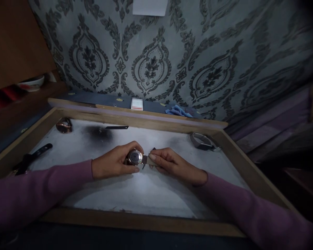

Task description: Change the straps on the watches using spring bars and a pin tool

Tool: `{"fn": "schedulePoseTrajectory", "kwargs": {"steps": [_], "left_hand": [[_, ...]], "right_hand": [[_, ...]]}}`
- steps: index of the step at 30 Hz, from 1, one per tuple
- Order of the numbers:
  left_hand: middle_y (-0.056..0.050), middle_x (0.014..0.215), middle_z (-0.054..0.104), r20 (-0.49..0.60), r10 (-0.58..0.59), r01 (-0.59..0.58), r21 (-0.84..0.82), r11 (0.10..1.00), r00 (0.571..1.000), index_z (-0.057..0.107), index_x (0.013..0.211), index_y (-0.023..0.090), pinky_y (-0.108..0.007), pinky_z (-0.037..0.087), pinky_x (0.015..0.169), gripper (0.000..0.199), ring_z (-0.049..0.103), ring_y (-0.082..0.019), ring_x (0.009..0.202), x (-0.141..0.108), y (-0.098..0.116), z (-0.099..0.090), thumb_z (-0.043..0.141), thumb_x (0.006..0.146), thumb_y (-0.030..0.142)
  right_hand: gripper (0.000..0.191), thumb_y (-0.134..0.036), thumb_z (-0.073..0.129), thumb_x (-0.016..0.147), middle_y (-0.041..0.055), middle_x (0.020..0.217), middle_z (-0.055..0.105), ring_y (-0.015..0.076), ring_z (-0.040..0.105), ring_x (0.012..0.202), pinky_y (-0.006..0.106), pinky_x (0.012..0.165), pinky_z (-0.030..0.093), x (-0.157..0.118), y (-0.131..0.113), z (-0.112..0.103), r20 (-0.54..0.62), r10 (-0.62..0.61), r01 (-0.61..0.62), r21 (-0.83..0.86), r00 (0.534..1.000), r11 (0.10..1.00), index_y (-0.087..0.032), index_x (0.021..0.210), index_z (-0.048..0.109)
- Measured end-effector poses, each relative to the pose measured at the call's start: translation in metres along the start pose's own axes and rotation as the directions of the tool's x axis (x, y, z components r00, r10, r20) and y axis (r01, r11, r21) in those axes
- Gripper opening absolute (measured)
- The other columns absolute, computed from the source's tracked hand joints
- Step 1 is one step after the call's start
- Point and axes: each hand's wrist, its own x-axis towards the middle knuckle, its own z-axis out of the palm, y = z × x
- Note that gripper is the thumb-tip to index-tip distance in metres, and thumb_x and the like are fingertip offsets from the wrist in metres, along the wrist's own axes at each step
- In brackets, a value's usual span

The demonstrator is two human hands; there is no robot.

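A wristwatch (135,157) with a round, shiny case is held over the middle of a white-bottomed wooden tray (151,218). My left hand (116,160) grips its case between thumb and fingers, dial facing up. My right hand (169,162) pinches the strap (145,159) at the right side of the case, fingers closed. Part of the strap is hidden under the right fingers. A thin dark piece shows just below the strap, too small to name.
Inside the tray lie a brown watch (64,125), a dark-strapped watch (32,159), a flat black strip (117,127) and a grey-banded watch (202,141). Behind the far rim are a blue cloth (178,111) and a small white box (137,103). A bowl (32,83) stands far left.
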Motion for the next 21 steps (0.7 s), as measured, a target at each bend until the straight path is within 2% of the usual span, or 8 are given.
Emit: {"fn": "schedulePoseTrajectory", "kwargs": {"steps": [4, 7, 11, 14, 16, 18, 21], "left_hand": [[0.005, 0.075, 0.051, -0.055, 0.089, -0.07, 0.287, 0.955, 0.994, 0.048, 0.1, 0.019, -0.022, 0.035, 0.056, 0.024, 0.045, -0.01, 0.062, -0.003, -0.001, 0.001, 0.062, 0.079, 0.02], [0.002, 0.081, 0.055, -0.044, 0.191, -0.15, 0.458, 0.876, 0.981, 0.049, 0.103, 0.018, -0.024, 0.038, 0.06, 0.022, 0.049, -0.012, 0.067, -0.004, -0.001, -0.001, 0.06, 0.084, 0.023], [-0.007, 0.097, 0.057, 0.038, 0.345, -0.288, 0.64, 0.712, 0.938, 0.048, 0.112, 0.015, -0.028, 0.043, 0.07, 0.026, 0.054, -0.017, 0.082, -0.004, -0.003, -0.005, 0.053, 0.091, 0.029], [-0.007, 0.09, 0.056, 0.115, 0.381, -0.324, 0.773, 0.545, 0.917, 0.05, 0.113, 0.014, -0.028, 0.043, 0.064, 0.029, 0.054, -0.017, 0.075, -0.003, -0.003, -0.008, 0.043, 0.095, 0.035], [-0.006, 0.085, 0.056, 0.145, 0.381, -0.328, 0.816, 0.476, 0.913, 0.054, 0.106, 0.013, -0.027, 0.041, 0.06, 0.031, 0.052, -0.017, 0.069, -0.004, -0.001, -0.009, 0.038, 0.097, 0.038], [-0.005, 0.082, 0.058, 0.139, 0.374, -0.328, 0.795, 0.51, 0.917, 0.056, 0.098, 0.014, -0.026, 0.039, 0.06, 0.032, 0.053, -0.016, 0.067, -0.005, 0.001, -0.01, 0.036, 0.098, 0.039], [0.0, 0.071, 0.055, 0.079, 0.302, -0.275, 0.67, 0.69, 0.95, 0.057, 0.09, 0.015, -0.024, 0.036, 0.059, 0.027, 0.049, -0.012, 0.062, -0.005, 0.004, -0.009, 0.039, 0.097, 0.034]], "right_hand": [[0.039, -0.049, 0.047, 0.092, -0.0103, 0.048, 0.031, 0.0044, 0.022, 0.04, 0.021, 0.04, 0.015, 0.001, 0.002, 0.0, -0.002, 0.002, -0.002, 0.005, 1.0, 1.0, -0.016, 0.071, 0.049], [0.039, -0.049, 0.048, 0.092, -0.0098, 0.048, 0.033, 0.0042, 0.023, 0.04, 0.02, 0.04, 0.016, 0.001, 0.001, 0.001, -0.005, 0.011, -0.011, -0.009, 1.0, 1.0, -0.015, 0.073, 0.051], [0.041, -0.051, 0.048, 0.091, -0.0091, 0.047, 0.036, 0.0043, 0.023, 0.04, 0.02, 0.039, 0.015, 0.0, -0.003, 0.002, -0.014, 0.036, -0.036, 0.0, 0.999, 0.999, -0.015, 0.071, 0.051], [0.04, -0.051, 0.05, 0.089, -0.0101, 0.045, 0.034, 0.004, 0.021, 0.038, 0.02, 0.037, 0.013, -0.001, -0.005, 0.004, -0.041, 0.062, -0.059, 0.06, 0.997, 0.996, -0.016, 0.071, 0.05], [0.04, -0.052, 0.052, 0.087, -0.0107, 0.044, 0.033, 0.0037, 0.021, 0.037, 0.019, 0.036, 0.013, 0.0, -0.007, 0.006, -0.061, 0.064, -0.059, 0.091, 0.996, 0.994, -0.016, 0.07, 0.05], [0.042, -0.054, 0.053, 0.086, -0.011, 0.042, 0.033, 0.0035, 0.021, 0.035, 0.019, 0.034, 0.013, 0.0, -0.008, 0.008, -0.083, 0.048, -0.039, 0.099, 0.995, 0.994, -0.016, 0.069, 0.05], [0.043, -0.056, 0.052, 0.085, -0.0107, 0.04, 0.035, 0.0037, 0.023, 0.034, 0.018, 0.033, 0.015, 0.001, -0.01, 0.011, -0.12, 0.021, -0.011, 0.085, 0.993, 0.996, -0.015, 0.072, 0.053]]}}
